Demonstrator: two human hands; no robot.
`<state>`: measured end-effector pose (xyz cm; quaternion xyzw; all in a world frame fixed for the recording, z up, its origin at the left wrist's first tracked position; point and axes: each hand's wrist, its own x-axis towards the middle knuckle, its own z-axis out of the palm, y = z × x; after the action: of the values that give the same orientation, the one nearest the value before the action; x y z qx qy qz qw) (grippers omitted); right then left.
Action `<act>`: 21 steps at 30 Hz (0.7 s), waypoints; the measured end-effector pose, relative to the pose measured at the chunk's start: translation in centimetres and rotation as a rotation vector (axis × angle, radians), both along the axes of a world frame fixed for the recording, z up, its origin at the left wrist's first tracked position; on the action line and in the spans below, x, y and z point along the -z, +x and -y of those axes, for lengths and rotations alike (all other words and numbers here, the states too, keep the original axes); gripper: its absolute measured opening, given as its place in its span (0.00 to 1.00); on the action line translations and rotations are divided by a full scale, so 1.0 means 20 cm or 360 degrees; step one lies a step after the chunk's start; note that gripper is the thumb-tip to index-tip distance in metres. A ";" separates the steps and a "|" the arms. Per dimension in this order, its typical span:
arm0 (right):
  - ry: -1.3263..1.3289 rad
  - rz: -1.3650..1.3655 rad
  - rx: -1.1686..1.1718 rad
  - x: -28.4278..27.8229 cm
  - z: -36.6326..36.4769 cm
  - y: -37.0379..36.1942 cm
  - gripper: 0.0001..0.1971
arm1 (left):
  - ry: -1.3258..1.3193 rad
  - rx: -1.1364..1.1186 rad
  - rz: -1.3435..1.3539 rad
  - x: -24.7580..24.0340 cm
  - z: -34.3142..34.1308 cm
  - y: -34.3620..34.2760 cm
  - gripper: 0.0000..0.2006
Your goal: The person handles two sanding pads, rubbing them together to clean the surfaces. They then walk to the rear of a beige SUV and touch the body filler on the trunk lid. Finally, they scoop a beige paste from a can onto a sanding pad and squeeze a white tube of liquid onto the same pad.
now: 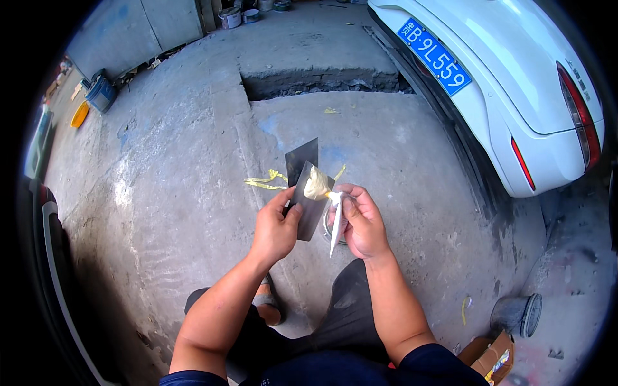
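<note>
My left hand (275,228) grips a dark, flat putty spreader (311,215) between thumb and fingers. A second dark flat plate (301,154) shows just behind it, partly hidden. On the upper part of the spreader sits a lump of cream-coloured putty (316,184). My right hand (364,225) pinches a flattened white tube (337,222), its yellowish neck end touching or very near the putty. Below the hands, mostly hidden by them, is the round rim of a can (327,226). Crumpled yellow tape (262,183) shows on the floor beyond my left hand.
A white car (483,96) stands at the far right. Ahead is a recess (322,83) in the concrete floor. A dark bucket (512,315) and an open cardboard box (492,357) are at lower right. A blue bucket (100,93) and yellow bowl (80,114) sit far left, a dark vehicle (48,257) near left.
</note>
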<state>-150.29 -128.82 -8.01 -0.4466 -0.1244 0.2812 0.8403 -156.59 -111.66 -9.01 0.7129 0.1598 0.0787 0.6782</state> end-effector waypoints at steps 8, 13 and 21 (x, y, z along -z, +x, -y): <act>-0.0119 0.0027 0.0107 0.02 -0.01 0.00 0.11 | -0.0094 0.0006 0.0025 0.00 0.02 0.00 0.17; -0.0128 0.0030 0.0114 0.03 0.00 0.00 0.10 | -0.0053 0.0016 -0.0036 -0.01 0.02 0.00 0.17; -0.0206 0.0044 0.0173 0.05 0.01 0.01 0.10 | -0.0101 0.0053 -0.0077 -0.03 0.03 0.01 0.18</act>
<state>-150.14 -128.93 -8.92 -0.5099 -0.0931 0.2363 0.8219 -156.38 -112.27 -8.50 0.6952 0.1668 0.0452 0.6977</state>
